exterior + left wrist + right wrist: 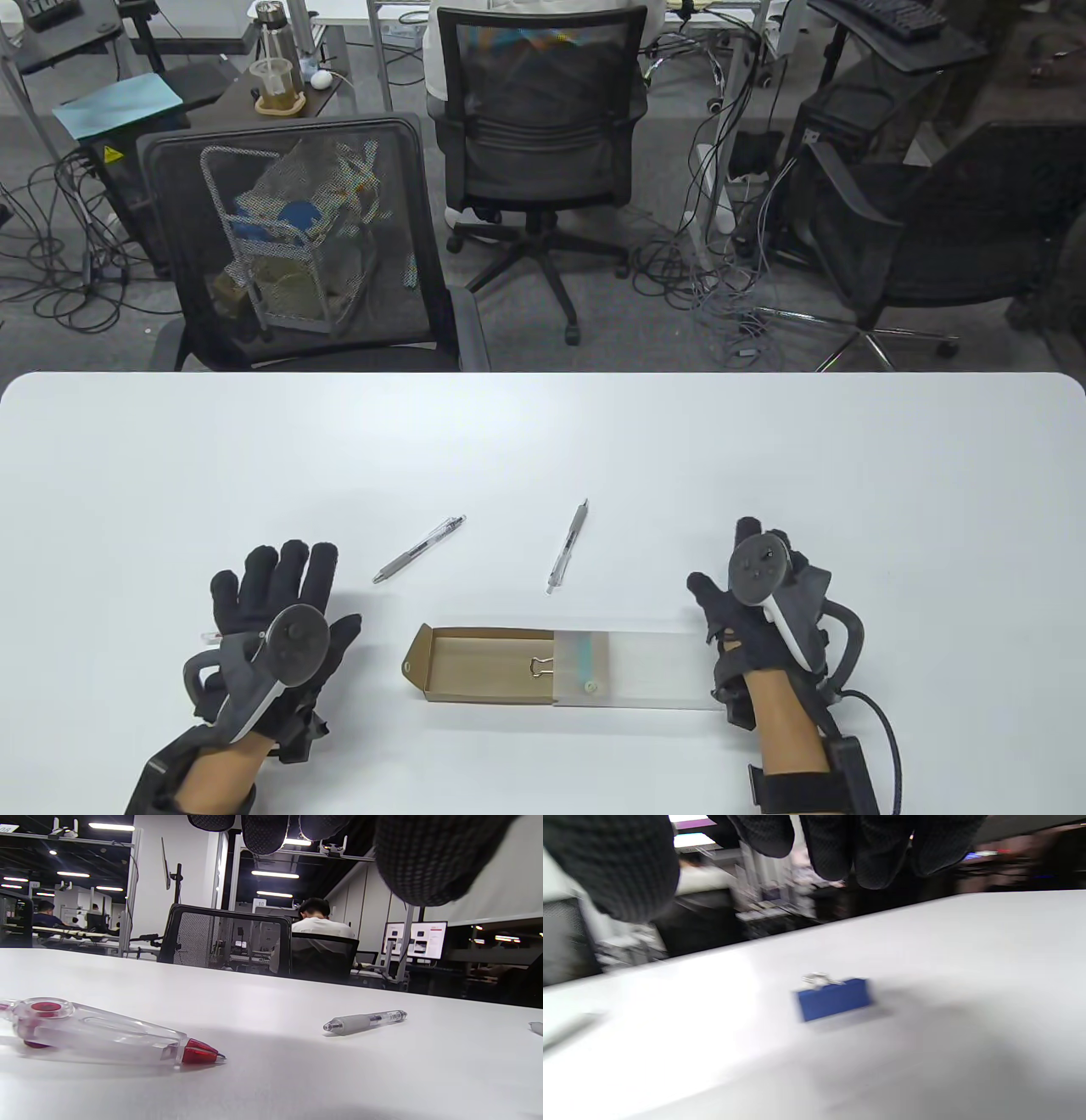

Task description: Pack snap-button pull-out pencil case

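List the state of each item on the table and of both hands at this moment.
pencil case: drawer pulled out to the left, clear sleeve on the right.
binder clip: lying in the drawer.
left pen: loose on the table.
right pen: loose on the table.
correction tape: on the table under the left hand.
blue clip: on the table under the right hand.
Both hands: open, holding nothing.

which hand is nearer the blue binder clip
Right. The right hand hovers just above the blue binder clip, per its wrist view; the left hand is across the table, over the correction tape.
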Motion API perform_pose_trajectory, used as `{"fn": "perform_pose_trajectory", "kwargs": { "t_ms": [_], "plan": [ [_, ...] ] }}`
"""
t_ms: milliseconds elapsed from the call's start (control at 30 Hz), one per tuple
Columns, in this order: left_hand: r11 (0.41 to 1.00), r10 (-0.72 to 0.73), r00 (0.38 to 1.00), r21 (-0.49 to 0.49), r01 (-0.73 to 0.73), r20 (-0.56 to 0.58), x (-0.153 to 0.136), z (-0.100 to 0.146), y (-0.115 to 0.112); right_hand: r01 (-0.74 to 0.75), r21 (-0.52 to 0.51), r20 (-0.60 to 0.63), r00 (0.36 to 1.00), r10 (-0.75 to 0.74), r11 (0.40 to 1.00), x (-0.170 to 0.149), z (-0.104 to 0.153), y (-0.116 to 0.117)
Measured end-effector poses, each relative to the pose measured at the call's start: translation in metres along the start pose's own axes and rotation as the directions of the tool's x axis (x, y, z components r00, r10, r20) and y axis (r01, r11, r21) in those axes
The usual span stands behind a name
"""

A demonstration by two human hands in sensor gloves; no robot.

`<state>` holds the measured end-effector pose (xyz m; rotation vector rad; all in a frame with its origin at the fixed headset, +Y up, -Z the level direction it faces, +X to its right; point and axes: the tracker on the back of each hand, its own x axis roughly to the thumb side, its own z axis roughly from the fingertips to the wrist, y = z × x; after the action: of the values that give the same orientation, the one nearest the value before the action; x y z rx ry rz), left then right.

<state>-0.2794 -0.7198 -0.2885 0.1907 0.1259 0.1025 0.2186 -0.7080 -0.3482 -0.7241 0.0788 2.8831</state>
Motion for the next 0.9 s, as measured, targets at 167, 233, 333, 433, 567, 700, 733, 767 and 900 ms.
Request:
{"fn": "perform_pose_trajectory", "kwargs": {
  "t_ms": [167, 233, 333, 433, 567, 700, 733, 767, 900],
  "plan": [
    [1.0, -0.013, 1.0, -0.003, 0.013, 0.008, 0.002, 0.0, -0.001, -0.123, 0.1, -0.17, 0.976, 0.139, 0.987, 0.007, -0.025, 0.007],
    [1.0, -0.013, 1.0, -0.004, 0.013, 0.01, 0.002, 0.0, -0.001, -0.161, 0.133, -0.192, 0.964, 0.185, 0.978, 0.013, -0.032, 0.013],
    [1.0, -0.019, 1.0, -0.013, 0.019, 0.013, 0.002, 0.0, -0.002, -0.275, 0.143, -0.219, 0.928, 0.302, 0.951, 0.023, -0.04, 0.02],
    [1.0, -0.02, 1.0, -0.016, 0.021, 0.014, 0.002, 0.0, -0.001, -0.303, 0.14, -0.254, 0.909, 0.329, 0.943, 0.029, -0.046, 0.025],
    [1.0, -0.023, 1.0, -0.014, 0.024, 0.014, 0.002, 0.0, -0.001, -0.314, 0.172, -0.271, 0.896, 0.351, 0.934, 0.03, -0.051, 0.03],
    [1.0, -0.021, 1.0, -0.009, 0.021, 0.02, 0.002, 0.0, -0.001, -0.325, 0.186, -0.29, 0.883, 0.368, 0.927, 0.03, -0.05, 0.032],
    [1.0, -0.021, 1.0, -0.008, 0.021, 0.021, 0.002, 0.0, -0.001, -0.329, 0.198, -0.294, 0.878, 0.377, 0.923, 0.03, -0.049, 0.033],
    [1.0, -0.021, 1.0, -0.008, 0.021, 0.022, 0.001, 0.0, -0.002, -0.327, 0.204, -0.295, 0.878, 0.376, 0.923, 0.029, -0.049, 0.034],
    [1.0, -0.02, 1.0, -0.009, 0.02, 0.023, 0.001, 0.0, -0.002, -0.335, 0.182, -0.299, 0.877, 0.376, 0.925, 0.028, -0.046, 0.032]
  ]
}}
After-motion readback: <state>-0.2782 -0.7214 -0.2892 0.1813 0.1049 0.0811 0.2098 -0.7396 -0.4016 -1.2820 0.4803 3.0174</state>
